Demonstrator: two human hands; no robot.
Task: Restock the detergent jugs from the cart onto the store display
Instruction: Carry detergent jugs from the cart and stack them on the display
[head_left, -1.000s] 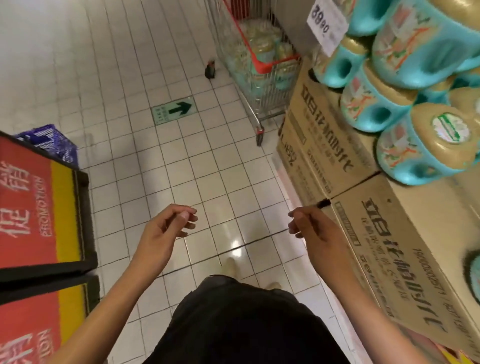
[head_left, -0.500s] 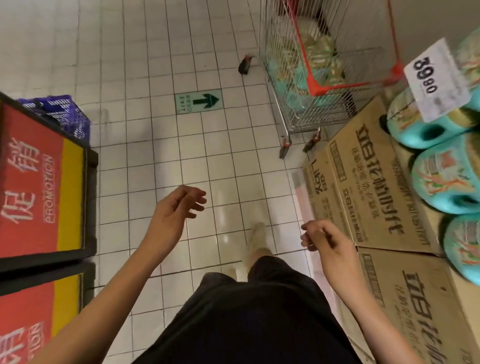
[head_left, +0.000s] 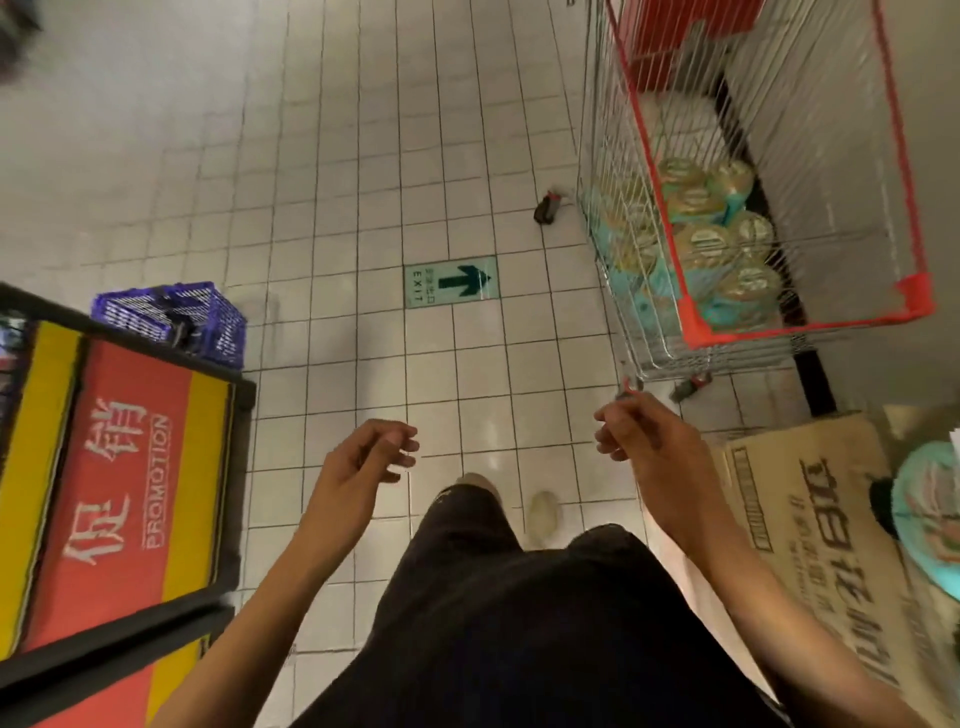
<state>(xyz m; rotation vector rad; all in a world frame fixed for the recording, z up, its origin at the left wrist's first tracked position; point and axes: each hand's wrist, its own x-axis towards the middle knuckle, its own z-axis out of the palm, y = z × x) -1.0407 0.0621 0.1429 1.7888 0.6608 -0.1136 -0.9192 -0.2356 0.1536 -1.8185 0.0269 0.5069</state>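
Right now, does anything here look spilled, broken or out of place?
Nothing looks spilled or broken. One small dark object sits on the white floor tiles just left of the cart; it may be one of the cart's wheels, but I cannot tell. The detergent jugs sit packed together inside the cart.

wear: plain black trousers (head_left: 467, 525) and black top (head_left: 519, 649), filling 6 o'clock | feet: pale beige shoes (head_left: 545, 512), rounded toes, just past the trouser hems | forearms (head_left: 291, 561): bare to the frame edge
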